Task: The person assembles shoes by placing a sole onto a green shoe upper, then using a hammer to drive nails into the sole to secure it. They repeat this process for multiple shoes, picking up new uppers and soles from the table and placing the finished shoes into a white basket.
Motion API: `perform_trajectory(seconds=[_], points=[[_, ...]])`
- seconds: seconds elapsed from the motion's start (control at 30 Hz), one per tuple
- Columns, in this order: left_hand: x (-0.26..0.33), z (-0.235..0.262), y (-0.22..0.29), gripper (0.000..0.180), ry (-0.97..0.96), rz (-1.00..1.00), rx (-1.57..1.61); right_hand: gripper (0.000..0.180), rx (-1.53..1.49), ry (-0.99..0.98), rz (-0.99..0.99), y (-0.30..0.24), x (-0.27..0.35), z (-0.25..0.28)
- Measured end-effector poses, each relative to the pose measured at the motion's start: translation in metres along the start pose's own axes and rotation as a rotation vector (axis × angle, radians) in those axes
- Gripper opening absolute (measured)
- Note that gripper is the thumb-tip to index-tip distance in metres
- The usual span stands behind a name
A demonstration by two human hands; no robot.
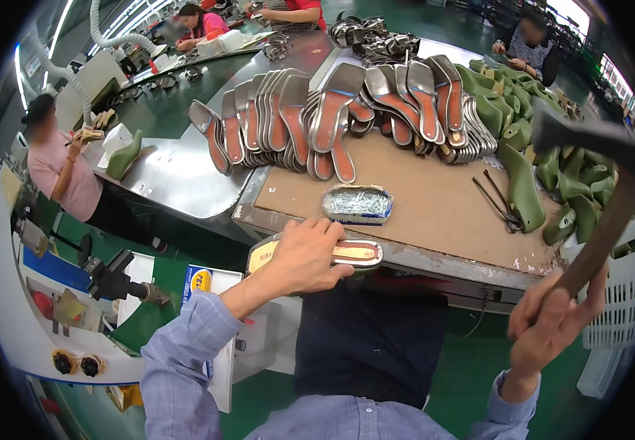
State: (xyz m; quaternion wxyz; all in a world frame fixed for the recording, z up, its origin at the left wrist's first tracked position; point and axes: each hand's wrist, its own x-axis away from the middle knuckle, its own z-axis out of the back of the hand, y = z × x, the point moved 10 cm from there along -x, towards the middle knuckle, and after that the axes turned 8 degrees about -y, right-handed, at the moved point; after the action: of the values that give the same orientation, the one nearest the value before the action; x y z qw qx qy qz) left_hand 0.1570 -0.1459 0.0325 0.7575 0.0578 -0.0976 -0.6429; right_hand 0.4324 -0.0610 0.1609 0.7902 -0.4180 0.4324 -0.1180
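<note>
My left hand (304,253) is closed over an insole (361,253) with a yellow and reddish-brown face and a pale rim. It is held at the near edge of the workbench, lying on a dark green form, probably a shoe last, mostly hidden beneath. Raised at the far right, my right hand (548,315) grips a hammer (602,209) by its wooden handle, the dark metal head up and apart from the insole. Just beyond my left hand sits an oblong box of thin shiny nails (359,203). Dark-handled pincers (503,203) lie on the brown board to the right.
Rows of metal-rimmed orange insoles (295,121) stand across the bench (420,205). Green shoe lasts (522,187) pile up at right, above a white crate (616,312). A white machine (112,337) stands at left. Several co-workers sit or stand around, one in pink (64,176).
</note>
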Motion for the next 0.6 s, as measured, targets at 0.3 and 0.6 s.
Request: perform_trajectory(seconds=[0.3, 0.6], points=[[0.005, -0.001, -0.003, 0.053, 0.030, -0.004, -0.013, 0.038, 0.266, -0.130, -0.116, 0.044, 0.009, -0.045], [0.004, 0.004, 0.000, 0.055, -0.006, 0.013, 0.033, 0.044, 0.830, -0.234, -0.023, 0.091, 0.010, -0.032]])
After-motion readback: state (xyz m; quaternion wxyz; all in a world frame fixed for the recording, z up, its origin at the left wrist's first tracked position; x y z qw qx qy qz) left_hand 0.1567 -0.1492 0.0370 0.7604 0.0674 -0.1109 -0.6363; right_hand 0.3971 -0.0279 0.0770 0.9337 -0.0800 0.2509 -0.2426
